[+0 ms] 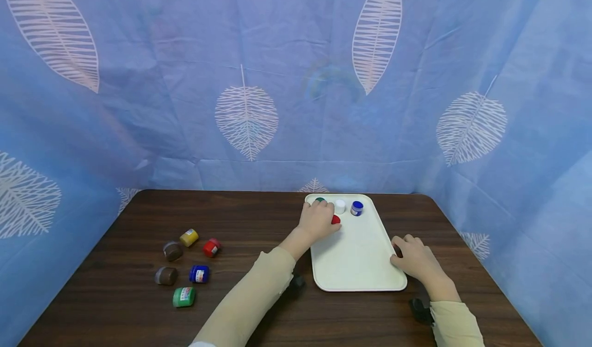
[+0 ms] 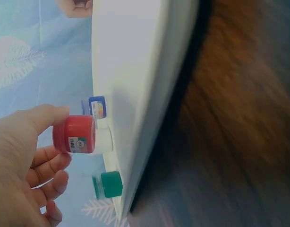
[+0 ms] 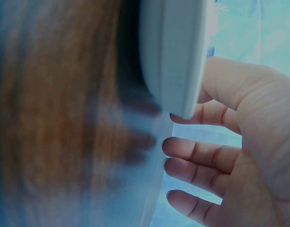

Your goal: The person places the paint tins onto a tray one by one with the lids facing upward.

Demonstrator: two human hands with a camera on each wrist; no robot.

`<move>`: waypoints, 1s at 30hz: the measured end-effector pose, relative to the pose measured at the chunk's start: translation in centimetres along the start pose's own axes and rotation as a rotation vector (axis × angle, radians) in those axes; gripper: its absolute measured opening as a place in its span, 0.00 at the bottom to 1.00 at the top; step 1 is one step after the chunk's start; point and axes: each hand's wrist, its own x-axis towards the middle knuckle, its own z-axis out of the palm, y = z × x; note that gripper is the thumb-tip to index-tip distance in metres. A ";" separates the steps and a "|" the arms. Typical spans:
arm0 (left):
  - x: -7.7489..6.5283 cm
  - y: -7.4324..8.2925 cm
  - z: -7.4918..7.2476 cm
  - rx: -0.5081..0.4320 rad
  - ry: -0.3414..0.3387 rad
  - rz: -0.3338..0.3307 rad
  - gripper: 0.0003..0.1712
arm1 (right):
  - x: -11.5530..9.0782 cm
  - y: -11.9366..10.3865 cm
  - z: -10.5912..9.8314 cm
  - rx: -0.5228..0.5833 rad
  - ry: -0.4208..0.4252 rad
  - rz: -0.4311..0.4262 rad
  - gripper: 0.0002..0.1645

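Observation:
My left hand pinches a red paint jar between thumb and fingers, above the back left of a cream tray. In the left wrist view a green-lidded jar, a white jar and a blue jar stand on the tray beyond the red one. At the tray's right side my right hand grips the rim, thumb over the top and index fingertip at the edge. Its other fingers are spread below the rim in the right wrist view.
Left on the dark wooden table lie several jars: yellow, red, blue, green and two brown ones, one behind the other. A blue leaf-patterned cloth hangs behind.

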 end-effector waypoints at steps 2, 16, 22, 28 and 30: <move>0.4 0.3 0.2 -0.014 -0.023 0.001 0.29 | 0.1 0.1 0.0 0.003 0.001 -0.002 0.13; 2.1 1.9 1.9 -0.056 -0.095 -0.013 0.26 | -0.1 -0.1 0.0 -0.003 -0.004 0.001 0.13; 3.2 2.8 2.0 -0.073 -0.074 0.008 0.24 | -0.2 -0.2 -0.1 -0.002 0.003 -0.004 0.14; 4.2 3.7 1.7 -0.056 -0.064 0.021 0.22 | -0.1 0.0 0.0 -0.005 0.005 -0.008 0.15; 4.5 4.1 1.8 -0.055 -0.069 0.028 0.22 | 0.0 0.1 0.1 -0.007 0.000 -0.004 0.14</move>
